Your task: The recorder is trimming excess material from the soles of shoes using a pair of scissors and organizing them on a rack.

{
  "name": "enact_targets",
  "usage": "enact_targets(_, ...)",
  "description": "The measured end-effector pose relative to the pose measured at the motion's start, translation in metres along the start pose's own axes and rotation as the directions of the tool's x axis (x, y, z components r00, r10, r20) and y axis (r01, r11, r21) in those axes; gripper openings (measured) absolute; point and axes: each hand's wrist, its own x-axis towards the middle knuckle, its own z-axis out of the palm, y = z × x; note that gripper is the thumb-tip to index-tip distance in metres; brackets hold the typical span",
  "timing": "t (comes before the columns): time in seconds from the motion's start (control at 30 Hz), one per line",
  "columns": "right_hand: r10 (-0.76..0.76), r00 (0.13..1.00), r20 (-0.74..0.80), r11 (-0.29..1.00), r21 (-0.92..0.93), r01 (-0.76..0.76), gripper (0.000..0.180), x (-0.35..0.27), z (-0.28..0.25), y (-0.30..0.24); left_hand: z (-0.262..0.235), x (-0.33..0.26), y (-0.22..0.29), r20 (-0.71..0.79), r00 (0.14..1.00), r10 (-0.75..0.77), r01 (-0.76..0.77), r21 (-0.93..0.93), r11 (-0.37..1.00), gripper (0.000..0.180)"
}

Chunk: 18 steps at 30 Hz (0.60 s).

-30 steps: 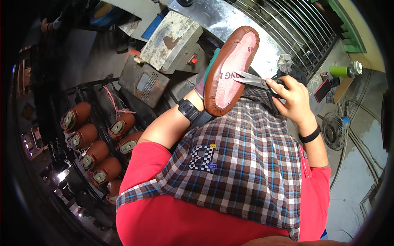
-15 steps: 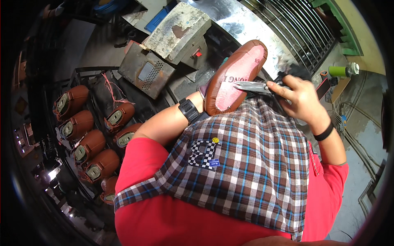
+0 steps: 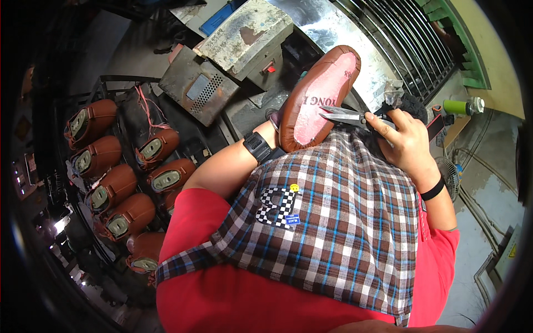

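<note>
A brown leather shoe upper (image 3: pixel 289 118) is held bottom up above my apron, its pink insole board (image 3: pixel 316 119) facing me with dark print on it. My left hand (image 3: pixel 272 118) grips it from behind; the shoe hides nearly all the fingers. Metal scissors (image 3: pixel 347 116) are in my right hand (image 3: pixel 410 141), with fingers closed round the handles. Their blades are slightly apart, and the tips lie over the middle of the pink board. Whether they touch it I cannot tell.
Several brown shoe uppers on pale green lasts (image 3: pixel 114 186) sit on a dark rack at left. Ahead stand a worn metal box (image 3: pixel 247 36) and a perforated metal casing (image 3: pixel 200 86). A shiny metal sheet (image 3: pixel 327 28), barred grille (image 3: pixel 408 47), green bottle (image 3: pixel 455 107) and fan (image 3: pixel 448 177) are farther right.
The right hand and scissors have shifted slightly right and down, and the tips remain over the pink board. The shoe is tilted a little more upright. The view has shifted slightly.
</note>
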Motion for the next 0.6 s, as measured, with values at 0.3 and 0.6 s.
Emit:
enact_targets(0.3,0.061,0.957,0.283,0.733,0.638,-0.235,0.053,0.002,0.02,0.002,-0.019,0.016,-0.024,0.548,0.836,-0.028,0.3,-0.413,0.86,0.041)
enact_targets(0.6,-0.063,0.995,0.078,0.99,0.131,0.052,0.058,0.011,0.003,-0.011,-0.025,0.014,-0.024,0.478,0.876,0.069,0.18,-0.457,0.871,0.042)
